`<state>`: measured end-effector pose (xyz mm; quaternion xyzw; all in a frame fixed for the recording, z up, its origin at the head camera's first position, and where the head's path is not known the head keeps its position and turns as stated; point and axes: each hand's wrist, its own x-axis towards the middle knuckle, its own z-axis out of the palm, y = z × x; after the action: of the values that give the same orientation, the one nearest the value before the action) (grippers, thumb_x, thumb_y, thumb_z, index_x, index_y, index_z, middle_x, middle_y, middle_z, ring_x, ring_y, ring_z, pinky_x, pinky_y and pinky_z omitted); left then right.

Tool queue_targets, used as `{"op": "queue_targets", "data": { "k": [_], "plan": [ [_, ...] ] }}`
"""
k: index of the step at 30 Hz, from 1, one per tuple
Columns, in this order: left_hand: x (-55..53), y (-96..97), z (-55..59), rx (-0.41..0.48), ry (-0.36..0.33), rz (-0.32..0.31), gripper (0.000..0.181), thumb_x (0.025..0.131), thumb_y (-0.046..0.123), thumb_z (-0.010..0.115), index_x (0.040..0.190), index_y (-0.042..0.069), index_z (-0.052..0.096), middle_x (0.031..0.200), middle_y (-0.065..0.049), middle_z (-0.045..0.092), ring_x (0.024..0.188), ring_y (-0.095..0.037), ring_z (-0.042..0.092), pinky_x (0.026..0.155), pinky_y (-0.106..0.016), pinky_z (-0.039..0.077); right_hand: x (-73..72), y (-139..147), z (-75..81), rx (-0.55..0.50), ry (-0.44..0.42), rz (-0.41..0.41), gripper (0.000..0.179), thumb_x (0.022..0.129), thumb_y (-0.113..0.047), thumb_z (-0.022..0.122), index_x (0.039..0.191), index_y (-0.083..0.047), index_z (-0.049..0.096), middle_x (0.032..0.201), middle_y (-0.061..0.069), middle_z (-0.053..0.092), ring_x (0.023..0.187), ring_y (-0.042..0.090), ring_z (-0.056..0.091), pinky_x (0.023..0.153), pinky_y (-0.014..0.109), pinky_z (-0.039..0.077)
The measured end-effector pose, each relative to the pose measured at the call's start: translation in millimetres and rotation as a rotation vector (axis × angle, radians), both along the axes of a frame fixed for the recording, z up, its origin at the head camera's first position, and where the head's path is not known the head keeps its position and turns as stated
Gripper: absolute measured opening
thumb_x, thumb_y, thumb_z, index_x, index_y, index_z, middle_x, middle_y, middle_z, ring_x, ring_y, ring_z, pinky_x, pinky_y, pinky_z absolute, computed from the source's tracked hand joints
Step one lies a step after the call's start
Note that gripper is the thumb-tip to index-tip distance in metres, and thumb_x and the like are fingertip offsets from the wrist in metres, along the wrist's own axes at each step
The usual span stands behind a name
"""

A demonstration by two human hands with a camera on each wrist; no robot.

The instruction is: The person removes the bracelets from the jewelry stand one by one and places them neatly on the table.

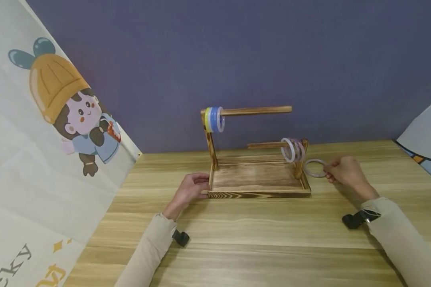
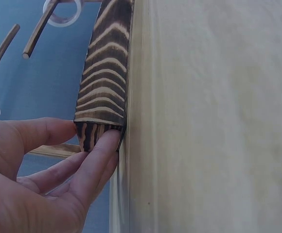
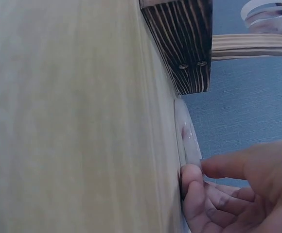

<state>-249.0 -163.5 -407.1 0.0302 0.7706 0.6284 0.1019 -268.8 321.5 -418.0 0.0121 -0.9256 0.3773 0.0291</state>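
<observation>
Beige sleeves point(image 1: 147, 247) come nearest, cut off by the frame's lower edge, with a black wrist camera point(image 1: 181, 238) strapped at the left cuff and another at the right. At centre, the left hand point(image 1: 189, 187) has its fingers mostly straight, tips and thumb touching the left end of a wooden stand point(image 1: 259, 195); how firmly they press cannot be told. Right of centre, the right hand point(image 1: 348, 175) pinches a pale ring point(image 3: 188, 131) between thumb and fingers, just beside the stand's right end. Fingers cover part of this ring, and whether it touches the table point(image 1: 265, 235) is hard to tell.

The stand's base is a shallow tray point(image 1: 255, 177), its low rim around a brown floor, with a post at either side. From the left post, an upper bar point(image 1: 260, 111) carries yellow, blue and white rings point(image 1: 214, 120) close to the post. From the right post, a lower bar point(image 1: 262, 146) carries whitish and pinkish see-through rings point(image 1: 293, 150), overlapping too much to count surely. The right wrist view crops these at its upper right.

Behind stands a dark bluish wall point(image 1: 251, 59); at left, a white cloth point(image 1: 32, 167) shows a cartoon figure point(image 1: 72, 103) and cropped lettering.
</observation>
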Motion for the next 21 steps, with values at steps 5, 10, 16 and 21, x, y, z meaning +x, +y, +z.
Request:
{"op": "queue_targets", "data": {
  "k": [5,10,16,21],
  "plan": [
    [0.0,0.9,0.9,-0.003,0.005,0.002,0.037,0.093,-0.005,0.061,0.130,-0.010,0.057,0.120,-0.028,0.062,0.099,-0.034,0.067,0.074,-0.038,0.065,0.3,0.6,0.3,0.020,-0.005,-0.006,0.024,0.094,-0.010,0.061,0.088,0.012,0.069,0.062,0.003,0.068,0.052,0.016,0.066,0.040,0.023,0.054],
    [0.1,0.0,0.9,-0.006,0.000,-0.009,0.038,0.094,-0.004,0.061,0.131,-0.009,0.056,0.122,-0.029,0.061,0.103,-0.037,0.065,0.076,-0.039,0.065,0.6,-0.1,0.2,0.018,-0.004,-0.006,0.024,0.094,-0.010,0.063,0.086,0.011,0.069,0.060,0.003,0.068,0.051,0.016,0.065,0.039,0.023,0.052],
    [-1.9,-1.3,-1.0,-0.010,0.000,-0.023,0.039,0.094,-0.003,0.061,0.131,-0.010,0.055,0.124,-0.030,0.059,0.107,-0.040,0.064,0.079,-0.042,0.064,-0.3,1.2,-1.3,0.046,0.001,-0.018,0.025,0.093,-0.013,0.064,0.082,0.008,0.071,0.059,0.003,0.068,0.051,0.016,0.065,0.040,0.022,0.051],
    [-3.3,-0.8,-1.7,-0.021,0.000,-0.017,0.038,0.094,-0.003,0.061,0.131,-0.009,0.056,0.123,-0.028,0.061,0.105,-0.037,0.065,0.079,-0.041,0.065,-0.1,2.1,-0.8,0.068,0.010,-0.017,0.025,0.092,-0.015,0.065,0.081,0.006,0.072,0.059,0.002,0.068,0.052,0.017,0.066,0.042,0.022,0.051]
  ]
}}
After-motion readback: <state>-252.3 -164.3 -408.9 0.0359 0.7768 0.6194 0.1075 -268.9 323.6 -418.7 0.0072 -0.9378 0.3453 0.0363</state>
